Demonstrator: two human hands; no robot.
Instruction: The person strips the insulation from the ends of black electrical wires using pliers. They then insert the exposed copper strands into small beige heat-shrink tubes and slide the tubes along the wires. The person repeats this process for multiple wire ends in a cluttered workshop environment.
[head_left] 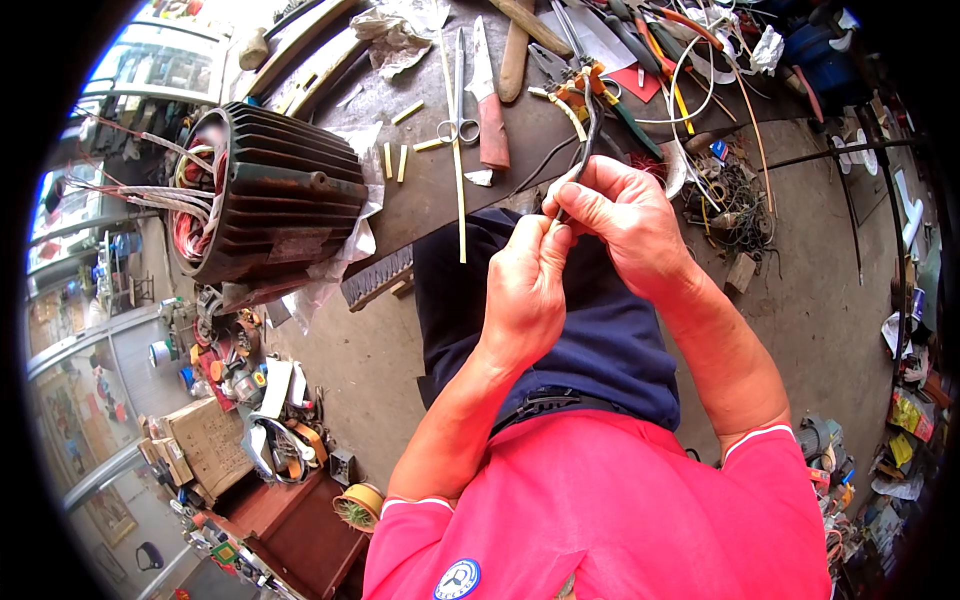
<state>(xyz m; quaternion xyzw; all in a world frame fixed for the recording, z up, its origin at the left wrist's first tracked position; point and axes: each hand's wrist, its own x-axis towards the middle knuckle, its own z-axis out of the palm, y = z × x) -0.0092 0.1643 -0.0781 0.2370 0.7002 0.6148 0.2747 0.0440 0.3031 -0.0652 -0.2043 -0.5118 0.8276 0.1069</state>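
Both my hands are together in front of my lap, at the bench's near edge. My right hand (635,225) pinches a black cable (592,125) between thumb and fingers. Close against it, my left hand (525,285) is closed with its fingertips on the cable's end; the exact tip is hidden by the fingers. The cable runs up from my hands towards pliers with orange and green handles (632,128). To the left lies a finned motor housing (300,205), with red and white-sleeved wires (175,200) coming out of its open end.
On the dark bench (420,205) lie a red-handled knife (492,130), scissors (459,95), a long pale-yellow strip (459,200) and short yellow tube pieces (402,163). Tangled wire (735,200) sits on the floor at right. A potted plant (358,508) stands lower left.
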